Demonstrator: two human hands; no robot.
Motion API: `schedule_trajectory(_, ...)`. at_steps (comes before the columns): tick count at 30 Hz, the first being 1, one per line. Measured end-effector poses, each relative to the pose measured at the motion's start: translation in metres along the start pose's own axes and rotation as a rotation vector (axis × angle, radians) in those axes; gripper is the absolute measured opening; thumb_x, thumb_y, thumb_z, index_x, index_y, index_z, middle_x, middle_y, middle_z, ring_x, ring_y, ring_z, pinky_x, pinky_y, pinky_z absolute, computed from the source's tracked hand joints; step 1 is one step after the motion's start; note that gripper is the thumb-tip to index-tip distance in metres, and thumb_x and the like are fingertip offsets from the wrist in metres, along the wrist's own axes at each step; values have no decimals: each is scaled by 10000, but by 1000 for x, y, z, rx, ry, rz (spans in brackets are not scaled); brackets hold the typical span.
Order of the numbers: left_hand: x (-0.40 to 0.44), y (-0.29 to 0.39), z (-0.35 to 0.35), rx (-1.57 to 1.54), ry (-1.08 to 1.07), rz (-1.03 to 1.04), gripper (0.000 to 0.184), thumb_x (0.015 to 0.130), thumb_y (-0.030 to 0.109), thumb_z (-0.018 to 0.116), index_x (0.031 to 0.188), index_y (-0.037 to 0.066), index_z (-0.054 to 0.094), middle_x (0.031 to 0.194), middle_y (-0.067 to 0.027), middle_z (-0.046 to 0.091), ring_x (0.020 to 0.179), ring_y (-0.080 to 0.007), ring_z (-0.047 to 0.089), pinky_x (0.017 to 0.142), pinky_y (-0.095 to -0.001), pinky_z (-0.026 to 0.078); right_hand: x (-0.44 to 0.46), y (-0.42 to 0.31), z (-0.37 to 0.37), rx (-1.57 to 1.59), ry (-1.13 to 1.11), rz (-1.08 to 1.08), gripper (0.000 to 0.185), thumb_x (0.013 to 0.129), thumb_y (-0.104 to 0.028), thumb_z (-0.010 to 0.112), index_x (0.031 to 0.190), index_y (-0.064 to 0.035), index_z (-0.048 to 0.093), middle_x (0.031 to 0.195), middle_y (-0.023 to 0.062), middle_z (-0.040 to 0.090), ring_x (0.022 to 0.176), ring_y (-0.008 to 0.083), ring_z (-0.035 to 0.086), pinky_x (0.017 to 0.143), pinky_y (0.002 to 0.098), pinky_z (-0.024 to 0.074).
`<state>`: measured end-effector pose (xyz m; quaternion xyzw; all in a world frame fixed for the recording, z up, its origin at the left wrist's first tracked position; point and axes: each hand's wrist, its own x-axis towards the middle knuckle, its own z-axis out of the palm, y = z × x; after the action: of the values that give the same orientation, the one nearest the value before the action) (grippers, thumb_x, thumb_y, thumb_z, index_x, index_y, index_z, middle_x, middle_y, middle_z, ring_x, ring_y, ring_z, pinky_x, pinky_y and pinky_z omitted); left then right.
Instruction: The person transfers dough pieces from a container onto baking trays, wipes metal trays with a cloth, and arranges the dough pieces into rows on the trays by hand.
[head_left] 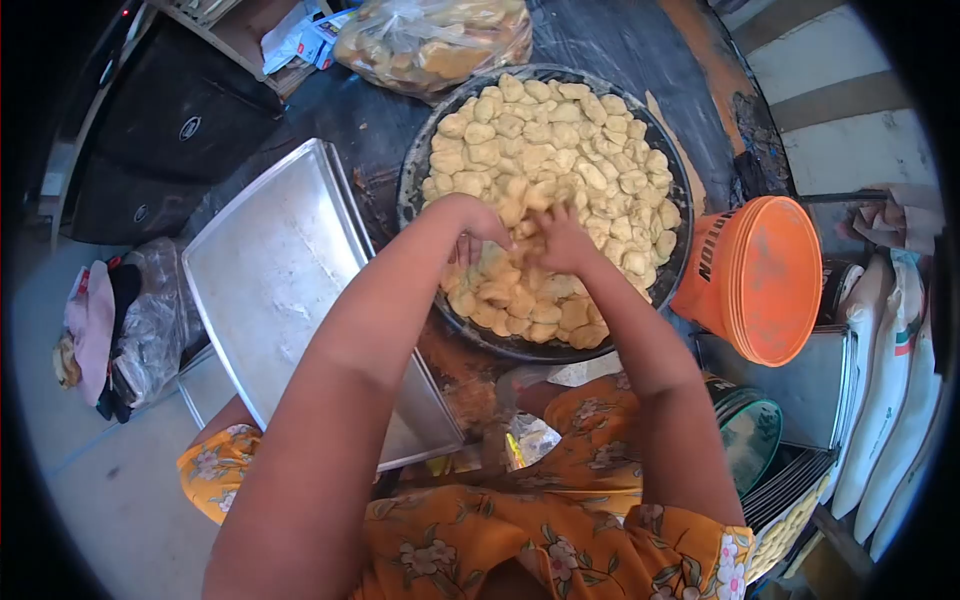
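A wide round black tub (690,215) holds a heap of pale yellow, flattened dough pieces (590,175). Both hands are over the front middle of the heap. My left hand (474,222) bends down at the wrist, its thumb apart from the fingers, which point down at the dough and are partly hidden. Close by, my right hand (562,242) has its fingers spread against the pieces. Between the two hands some pieces look blurred, as if moving. I see neither hand closed around a piece.
Left of the tub, metal trays (275,265) lean tilted beside my left arm. A filled clear plastic bag (435,40) stands behind the tub. To the right are an orange bucket (770,280), a green-rimmed container (750,445) and white sacks (885,390).
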<state>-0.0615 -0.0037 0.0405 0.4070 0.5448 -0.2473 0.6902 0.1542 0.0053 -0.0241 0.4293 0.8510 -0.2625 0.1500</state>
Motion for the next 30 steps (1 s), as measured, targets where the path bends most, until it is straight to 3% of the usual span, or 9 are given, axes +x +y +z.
schedule_trajectory(2, 21, -3, -16, 50, 235, 36, 803, 798, 517, 682, 1400, 59, 409, 1157, -265, 617, 951, -404, 641, 801, -476, 539, -31, -5, -37, -80, -234, -154, 901, 688, -566, 753, 1427, -156, 440, 1496, 220, 300, 1403, 454, 231, 1105, 517, 312)
schedule_trajectory(7, 49, 6, -12, -55, 1017, 124, 833, 845, 623, 568, 1505, 187, 307, 1537, -231, 257, 1382, -457, 285, 1110, -512, 312, 1, 103, -66, 197, 87, 241, 852, 744, -662, 642, 1421, -177, 460, 1483, 241, 307, 1383, 440, 271, 1089, 543, 319)
schedule_trajectory(8, 58, 7, -5, -202, 817, 131, 1012, 759, 751, 554, 1519, 148, 267, 1590, -215, -20, 1456, -426, -62, 1160, -561, 130, 14, 110, -43, 274, 203, 414, 831, 772, -687, 585, 1439, -213, 439, 1486, 230, 306, 1406, 419, 232, 1081, 598, 294)
schedule_trajectory(11, 42, 22, 29, 193, 677, 59, 1163, 664, 820, 580, 1537, 155, 196, 1588, -226, -18, 1451, -452, 3, 1162, -546, 141, 34, 41, 11, 140, 351, 484, 815, 768, -685, 589, 1423, -220, 454, 1493, 209, 303, 1423, 428, 180, 1074, 634, 270)
schedule_trajectory(17, 12, -2, 44, 395, 281, 158, 1278, 573, 748, 717, 1543, 134, 156, 1581, -247, 26, 1460, -411, 70, 1163, -488, 188, -36, 15, 28, 70, 79, -138, 771, 742, -605, 673, 1378, -210, 490, 1425, 195, 368, 1368, 460, 245, 1073, 609, 277)
schedule_trajectory(22, 32, -12, 17, 407, 220, 408, 1136, 621, 651, 747, 1508, 127, 269, 1439, -268, 393, 1327, -392, 401, 1089, -447, 347, -34, 29, -44, 158, 53, -98, 824, 700, -636, 700, 1375, -213, 487, 1433, 183, 351, 1380, 447, 233, 1076, 611, 259)
schedule_trajectory(24, 21, 6, -15, 210, 601, 286, 1062, 664, 656, 721, 1495, 132, 316, 1515, -244, 285, 1379, -381, 331, 1091, -464, 348, 1, 46, -28, 256, 129, 122, 860, 706, -714, 638, 1414, -262, 456, 1501, 178, 282, 1401, 446, 193, 1067, 678, 205)
schedule_trajectory(27, 20, 21, 8, 248, 511, 236, 1156, 636, 692, 731, 1511, 100, 262, 1577, -198, 75, 1436, -385, 177, 1133, -469, 286, 35, 16, -6, 250, 79, 401, 924, 709, -843, 483, 1447, -291, 415, 1584, 163, 140, 1447, 444, 73, 1038, 772, 60)
schedule_trajectory(30, 33, 8, 31, 278, 363, 208, 1235, 579, 708, 760, 1526, 124, 224, 1598, -180, 5, 1452, -403, 116, 1156, -492, 235, 12, 8, 29, 334, 25, 190, 930, 687, -759, 605, 1431, -226, 439, 1573, 168, 164, 1436, 459, 95, 1030, 768, 130)
